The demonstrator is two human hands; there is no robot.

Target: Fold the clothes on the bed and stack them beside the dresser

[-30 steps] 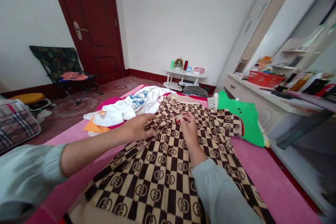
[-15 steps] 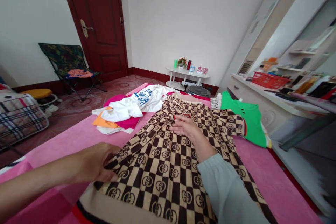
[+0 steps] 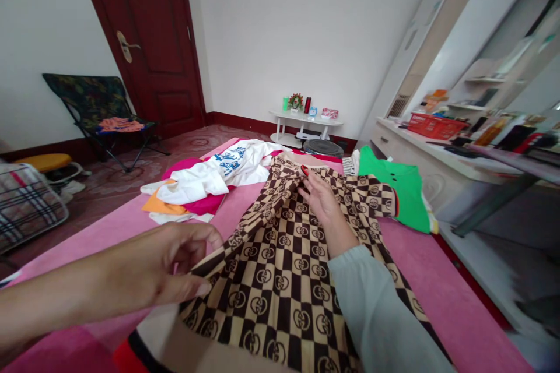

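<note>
The shirt (image 3: 280, 262) is lying spread on the pink cover (image 3: 437, 285) before you, collar away, beige hem nearest you. Your left hand (image 3: 164, 262) is pinching its left edge just above the hem – cloth clamped between thumb and fingers. Your right hand (image 3: 324, 201) is reaching to the collar end, fingertips at a red-trimmed cuff (image 3: 304, 169); whether they are gripping it, I cannot tell.

Edges: a strip of cover is showing between the shirt's left edge and the white clothes (image 3: 196, 187), leaving sideways room there. Another strip is running down the right side to the bed's edge, the green top (image 3: 394, 189) bordering the right sleeve. The dresser (image 3: 437, 163) is standing beyond.

Containers: a red basket (image 3: 437, 127) is sitting on the dresser, holding small items – too blurred to name. Bottles (image 3: 494, 133) are standing nearer you. On the white table (image 3: 301, 118), a pot (image 3: 294, 110) is holding a plant (image 3: 296, 100).
</note>
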